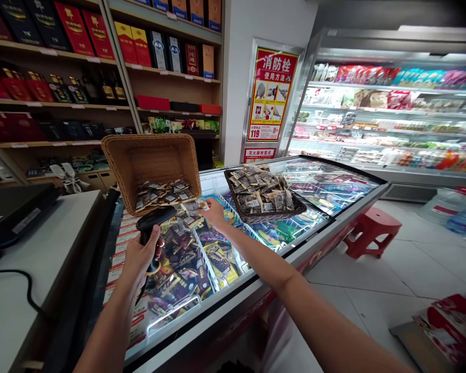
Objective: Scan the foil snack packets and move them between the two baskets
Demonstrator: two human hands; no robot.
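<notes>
My left hand [144, 254] is wrapped round the handle of a black barcode scanner [155, 217], its head turned to the right. Between the fingers of my right hand [214, 213] is a small snack packet [192, 208], just in front of the scanner's head. Behind them a tan wicker basket [151, 150] is tipped toward me, with several similar packets [165, 194] at its bottom. To the right of my right hand a dark woven tray [252, 217] is heaped with small packets [262, 189]. Both containers rest on the glass-topped freezer [217, 290].
Wrapped ice creams [182, 259] show through the freezer glass. A white counter [62, 243] with a black device [15, 207] and cable stands at left. A red stool [373, 230] is on the floor at right. Shelves of boxed bottles [73, 31] and a refrigerated display [380, 114] stand behind.
</notes>
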